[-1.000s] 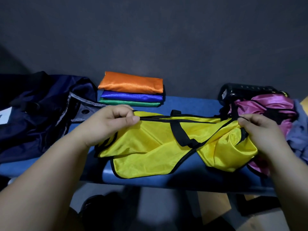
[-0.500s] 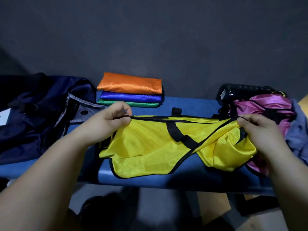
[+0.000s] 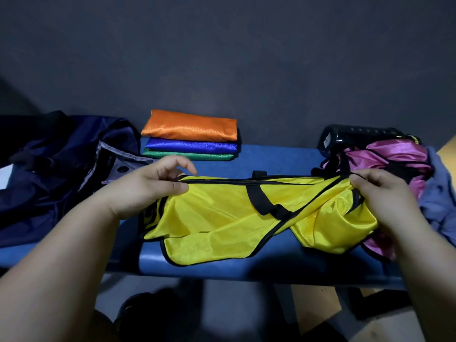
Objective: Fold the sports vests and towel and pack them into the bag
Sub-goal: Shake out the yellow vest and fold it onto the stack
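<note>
Our left hand [image 3: 148,188] pinches the yellow vest [image 3: 222,218] by its black-trimmed top edge at the 9 o'clock end. Our right hand [image 3: 380,191] grips the bunched 3 o'clock end. The vest lies across the blue table [image 3: 271,161]. The folded vests [image 3: 190,134] are stacked at 12 o'clock, the navy bag [image 3: 49,156] lies at 9 and the pink vest [image 3: 394,154] at 3.

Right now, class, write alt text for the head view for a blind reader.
The left hand and the right hand pinch the ends of a yellow vest stretched over a blue bench. Behind lies a stack of folded vests; a navy bag sits left, a pink vest right.
</note>
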Motion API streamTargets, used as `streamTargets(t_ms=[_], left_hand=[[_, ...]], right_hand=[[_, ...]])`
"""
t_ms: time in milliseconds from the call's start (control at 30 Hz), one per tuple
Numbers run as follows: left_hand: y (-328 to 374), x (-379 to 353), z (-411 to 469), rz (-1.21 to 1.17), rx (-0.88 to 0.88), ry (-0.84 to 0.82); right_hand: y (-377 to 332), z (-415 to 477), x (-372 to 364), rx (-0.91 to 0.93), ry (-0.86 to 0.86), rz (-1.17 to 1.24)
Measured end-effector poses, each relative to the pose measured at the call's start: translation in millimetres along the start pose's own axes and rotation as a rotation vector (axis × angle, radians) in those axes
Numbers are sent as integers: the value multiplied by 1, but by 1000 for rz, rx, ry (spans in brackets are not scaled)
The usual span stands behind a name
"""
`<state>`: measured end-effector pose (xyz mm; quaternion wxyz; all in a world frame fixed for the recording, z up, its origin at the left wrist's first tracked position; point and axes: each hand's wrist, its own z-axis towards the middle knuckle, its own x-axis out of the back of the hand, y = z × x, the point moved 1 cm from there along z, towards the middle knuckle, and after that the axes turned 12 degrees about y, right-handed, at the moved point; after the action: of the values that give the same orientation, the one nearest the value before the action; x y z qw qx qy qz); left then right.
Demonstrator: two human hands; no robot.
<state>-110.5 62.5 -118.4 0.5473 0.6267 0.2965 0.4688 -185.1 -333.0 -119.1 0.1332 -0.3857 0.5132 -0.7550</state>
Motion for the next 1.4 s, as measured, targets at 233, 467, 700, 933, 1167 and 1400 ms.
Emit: streamTargets(t_ms=[233, 467, 700, 933, 1167, 1400], left_hand=[[-2, -16, 3, 380, -53, -62], [-6, -44, 2, 661, 58, -200], [-15, -52, 3, 938, -43, -159], [-25, -44, 8, 728, -79, -132], [-19, -44, 7, 714, -110, -72], [-8, -49, 3, 759, 8, -140]], right_hand=[[-2, -2, 0, -8, 5, -9], [-2, -2, 0, -20, 7, -20], [-2, -2, -2, -20, 15, -21], [-1, -2, -2, -10, 22, -22], [-1, -2, -2, -17, 12, -1], [-1, -2, -2, -23, 11, 11]])
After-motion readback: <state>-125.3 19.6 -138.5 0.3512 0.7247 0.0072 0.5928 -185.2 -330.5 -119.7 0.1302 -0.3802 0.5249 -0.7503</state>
